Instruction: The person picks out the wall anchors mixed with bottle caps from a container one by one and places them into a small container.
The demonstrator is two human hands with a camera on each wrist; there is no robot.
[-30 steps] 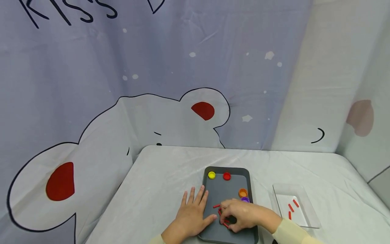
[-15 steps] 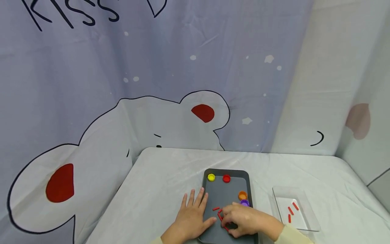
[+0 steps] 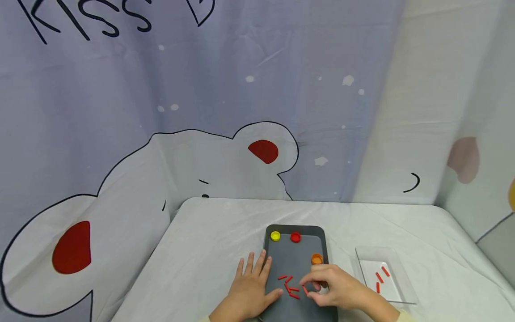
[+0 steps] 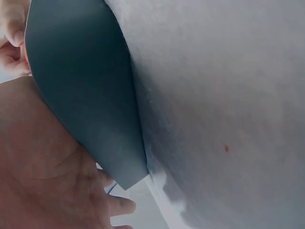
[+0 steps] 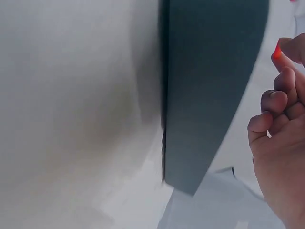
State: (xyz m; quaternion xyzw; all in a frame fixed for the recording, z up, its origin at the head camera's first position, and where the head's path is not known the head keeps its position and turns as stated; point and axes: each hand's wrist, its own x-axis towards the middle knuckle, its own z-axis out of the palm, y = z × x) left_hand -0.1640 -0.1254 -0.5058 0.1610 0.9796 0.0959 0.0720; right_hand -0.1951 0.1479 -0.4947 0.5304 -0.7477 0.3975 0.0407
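R hand (image 3: 337,286) has backed off the pile (image 3: 294,289) a bit. ~0.5 s ago it was hunched over it; now it's shifted right & one red stick (image 3: 305,290) shows plainly btwn thumb and index. Narrow pinch, only that stick in it; other fingers curled toward the palm per R wrist view. Stick is over the tray (image 3: 290,255), just right of the pile. Can't tell from head view if its lower end clears the surface.

L hand (image 3: 250,286) basically unchanged: fingers spread wide, holding nothing, lying across the tray's left edge (steadying it, my guess).

Pile = approx 5 loose sticks, mixed angles, some touching, btwn L thumb and the pinch. 3 more sticks (image 3: 379,277) in the clear box (image 3: 406,286) off to the right, same as before. Yellow cap (image 3: 275,236) in tray's far left corner, red cap (image 3: 295,237) next to it, orange cap (image 3: 317,258) by the right edge. Purple cap seen 0.5 s ago doesn't show now, prob behind R hand.

Meaning: pick looks done or nearly, 1 stick singled out and the rest no longer covered. Main risk IMO: thin stick, small contact, could swivel in the pinch.
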